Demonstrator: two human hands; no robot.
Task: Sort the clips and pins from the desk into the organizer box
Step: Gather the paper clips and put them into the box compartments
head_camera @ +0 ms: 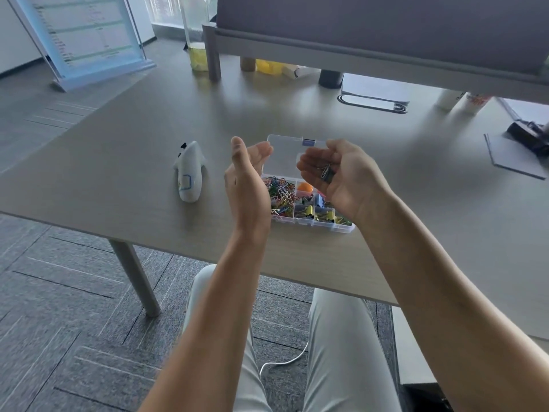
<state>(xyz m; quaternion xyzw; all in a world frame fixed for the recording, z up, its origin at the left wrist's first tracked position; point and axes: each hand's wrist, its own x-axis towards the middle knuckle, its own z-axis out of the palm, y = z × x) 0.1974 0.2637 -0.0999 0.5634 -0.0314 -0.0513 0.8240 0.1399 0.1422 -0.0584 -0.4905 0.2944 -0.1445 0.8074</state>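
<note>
A clear plastic organizer box (pixel 312 226) lies open on the desk, its lid (pixel 285 150) folded back. Its left compartment holds several coloured paper clips (pixel 280 194); others hold an orange item (pixel 305 188) and yellow binder clips (pixel 315 214). My right hand (pixel 341 176) hovers palm up above the box's right side, fingers curled round a small bunch of dark metal clips (pixel 326 172). My left hand (pixel 246 179) is raised edge-on over the box's left end, fingers relaxed, holding nothing.
A white soft toy (pixel 190 173) lies left of the box. At the back stand a shelf riser (pixel 356 52), a bottle (pixel 197 46) and a notebook (pixel 374 90). Papers (pixel 514 156) and a black object (pixel 528 135) sit far right. The desk's front edge is near my knees.
</note>
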